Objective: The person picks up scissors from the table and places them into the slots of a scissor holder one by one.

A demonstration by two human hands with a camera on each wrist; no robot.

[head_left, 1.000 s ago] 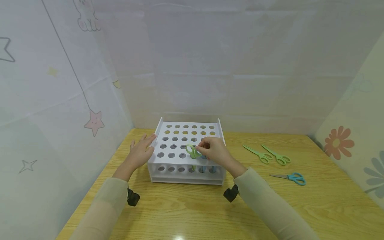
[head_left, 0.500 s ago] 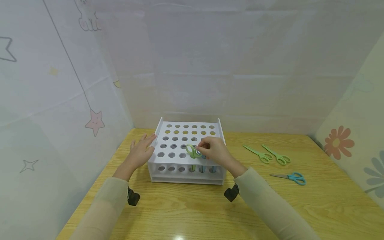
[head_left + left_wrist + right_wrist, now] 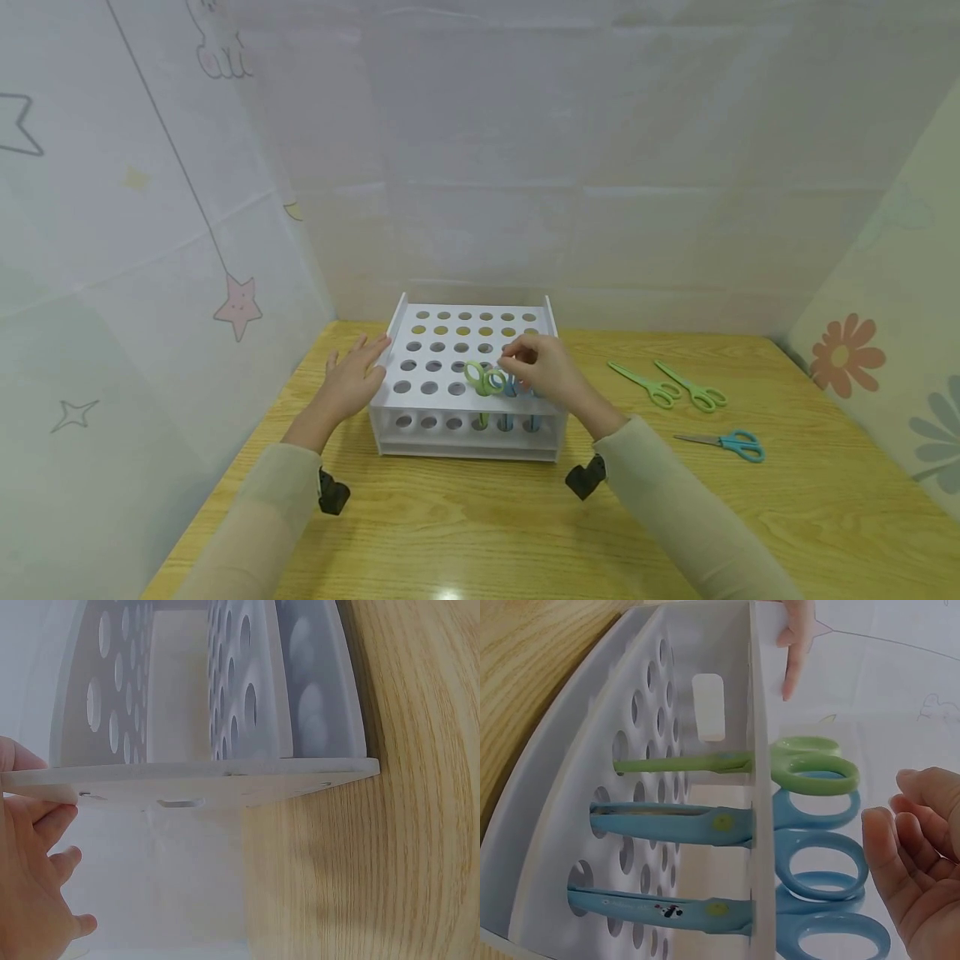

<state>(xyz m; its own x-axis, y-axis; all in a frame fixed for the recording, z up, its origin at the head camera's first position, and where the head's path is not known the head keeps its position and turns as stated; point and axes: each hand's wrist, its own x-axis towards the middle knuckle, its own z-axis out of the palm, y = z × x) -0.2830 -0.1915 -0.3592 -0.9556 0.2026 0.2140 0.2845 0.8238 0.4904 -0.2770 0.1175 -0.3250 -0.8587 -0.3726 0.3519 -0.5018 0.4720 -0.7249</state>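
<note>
White rack (image 3: 431, 402): on the counter (image 3: 465, 517); front row holds one upright green scissors (image 3: 690, 763) and two upright blue scissors (image 3: 667, 826), blades down.
Left hand (image 3: 348, 383): fingers spread, touching the rack's left side panel.
Right hand (image 3: 547, 368): fingers loosely bent, narrow gap, holding nothing, just beside blue handles.
Counter's right: two lying green scissors (image 3: 693, 390), one lying blue scissors (image 3: 731, 443).

Screened-off tabletop booth: wood-grain table (image 3: 465, 533), star-printed sheet (image 3: 150, 217).
</note>
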